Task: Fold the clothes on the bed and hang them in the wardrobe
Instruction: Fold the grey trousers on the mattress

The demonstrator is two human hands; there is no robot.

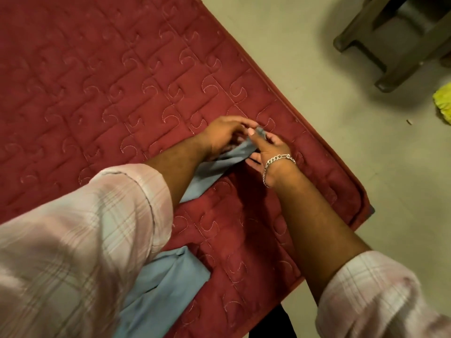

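A light blue garment (168, 286) lies on the red quilted mattress (102, 93), running from the bottom edge of view up under my left arm to both hands. My left hand (223, 132) and my right hand (268, 148) meet near the mattress's right edge, and both pinch the garment's narrow far end (240, 152) between fingers and thumb. A silver chain bracelet sits on my right wrist. Most of the garment's middle is hidden by my left sleeve.
The mattress edge runs diagonally at the right, with pale floor (317, 57) beyond it. A dark stool or table frame (390, 37) stands at the top right. A yellow-green crumpled thing (443, 101) lies on the floor at the right edge.
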